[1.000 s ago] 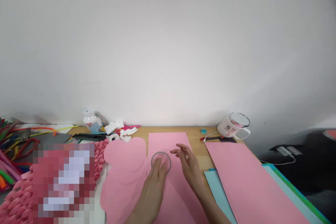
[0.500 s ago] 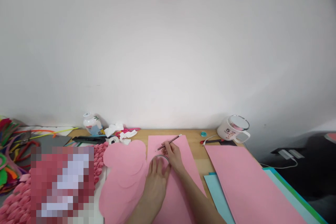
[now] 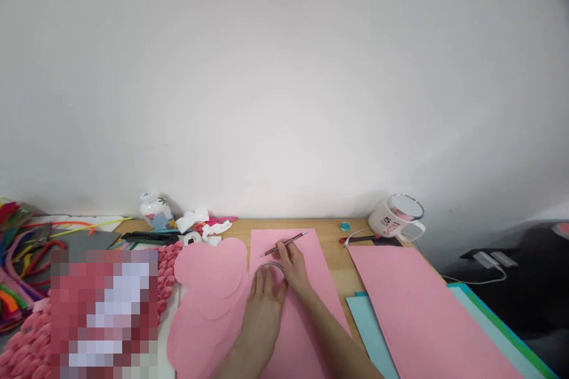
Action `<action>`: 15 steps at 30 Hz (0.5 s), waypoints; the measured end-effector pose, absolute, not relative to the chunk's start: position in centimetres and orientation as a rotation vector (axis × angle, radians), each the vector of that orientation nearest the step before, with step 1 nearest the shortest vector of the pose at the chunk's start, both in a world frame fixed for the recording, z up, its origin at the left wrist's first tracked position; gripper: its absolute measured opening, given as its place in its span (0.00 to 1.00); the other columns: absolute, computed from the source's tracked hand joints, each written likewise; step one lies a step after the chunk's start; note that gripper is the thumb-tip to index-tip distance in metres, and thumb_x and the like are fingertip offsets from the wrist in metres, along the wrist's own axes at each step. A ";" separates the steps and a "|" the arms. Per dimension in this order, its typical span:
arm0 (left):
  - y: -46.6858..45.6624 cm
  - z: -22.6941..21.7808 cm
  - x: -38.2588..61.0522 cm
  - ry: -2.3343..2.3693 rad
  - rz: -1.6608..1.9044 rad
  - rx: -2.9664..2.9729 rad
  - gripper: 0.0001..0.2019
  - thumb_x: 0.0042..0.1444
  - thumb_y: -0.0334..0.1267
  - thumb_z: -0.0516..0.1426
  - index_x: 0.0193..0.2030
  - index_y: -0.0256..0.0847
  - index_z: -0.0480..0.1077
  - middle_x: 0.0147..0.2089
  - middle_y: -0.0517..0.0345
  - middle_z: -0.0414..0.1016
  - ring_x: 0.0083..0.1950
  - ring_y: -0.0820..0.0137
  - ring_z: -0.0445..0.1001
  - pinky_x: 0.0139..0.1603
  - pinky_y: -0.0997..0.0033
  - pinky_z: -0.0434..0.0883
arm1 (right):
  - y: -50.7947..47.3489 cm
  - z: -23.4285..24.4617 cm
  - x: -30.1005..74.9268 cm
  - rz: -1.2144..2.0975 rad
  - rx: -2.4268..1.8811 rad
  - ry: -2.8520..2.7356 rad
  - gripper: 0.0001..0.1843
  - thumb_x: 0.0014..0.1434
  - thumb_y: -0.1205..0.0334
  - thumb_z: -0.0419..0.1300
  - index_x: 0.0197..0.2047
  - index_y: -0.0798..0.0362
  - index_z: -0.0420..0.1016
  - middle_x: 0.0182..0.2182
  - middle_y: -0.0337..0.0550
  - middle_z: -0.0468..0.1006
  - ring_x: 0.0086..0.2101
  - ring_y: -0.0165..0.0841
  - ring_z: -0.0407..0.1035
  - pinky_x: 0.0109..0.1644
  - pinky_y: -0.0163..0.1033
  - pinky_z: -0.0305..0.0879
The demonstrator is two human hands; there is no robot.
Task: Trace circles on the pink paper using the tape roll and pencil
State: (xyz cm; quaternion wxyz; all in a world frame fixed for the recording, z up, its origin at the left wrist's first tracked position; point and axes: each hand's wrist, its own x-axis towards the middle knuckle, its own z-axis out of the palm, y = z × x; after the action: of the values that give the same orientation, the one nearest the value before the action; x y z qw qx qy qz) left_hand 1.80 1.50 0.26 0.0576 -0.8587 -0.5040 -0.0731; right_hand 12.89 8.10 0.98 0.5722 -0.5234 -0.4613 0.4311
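My left hand lies with its fingers stretched out and pressed down on a clear round disc with a grey rim, perhaps a lid. Under the disc is a pink sheet of paper. Just to the right, my right hand is closed on a dark pencil. The pencil's tip points left, near the sheet above the disc; whether it touches the paper cannot be made out. Left of my hands lie pink paper cut-outs with rounded edges.
More pink sheets overlap light blue paper on the right. A white mug stands behind them. At the left are a white jar, a black cutter, crumpled tissue, pink braided material and colourful craft strips.
My right hand, still holding the pencil, has shifted very slightly left, and the pencil's tilt is a little flatter. My left hand stays on the disc.
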 end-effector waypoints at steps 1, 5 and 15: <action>1.5 0.4 1.8 -1.529 -0.216 -2.599 0.26 0.55 0.25 0.50 0.60 0.43 0.65 0.59 0.41 0.66 0.61 0.49 0.63 0.56 0.48 0.67 | 8.1 1.0 12.9 1.017 -1.230 -1.067 0.21 0.57 0.41 0.54 0.34 0.52 0.70 0.28 0.44 0.77 0.31 0.36 0.74 0.37 0.41 0.71; 1.5 1.0 1.9 -1.524 -0.138 -2.602 0.26 0.55 0.25 0.50 0.61 0.44 0.64 0.59 0.42 0.66 0.61 0.50 0.63 0.56 0.49 0.67 | 8.1 0.8 12.9 1.100 -1.199 -1.028 0.22 0.56 0.40 0.55 0.36 0.53 0.69 0.28 0.46 0.78 0.31 0.37 0.75 0.37 0.42 0.72; 1.7 1.0 1.8 -1.537 -0.209 -2.642 0.25 0.55 0.25 0.51 0.61 0.40 0.65 0.60 0.38 0.65 0.61 0.49 0.62 0.56 0.49 0.65 | 8.2 0.8 12.7 1.102 -1.158 -1.107 0.21 0.57 0.41 0.54 0.32 0.52 0.69 0.29 0.44 0.77 0.32 0.37 0.74 0.39 0.42 0.72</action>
State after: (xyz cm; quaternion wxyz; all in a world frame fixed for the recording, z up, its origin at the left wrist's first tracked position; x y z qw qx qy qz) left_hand 1.76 1.75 1.01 0.0388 -0.8617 -0.5013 -0.0681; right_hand 12.72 8.20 0.80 0.5637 -0.4920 -0.4703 0.4680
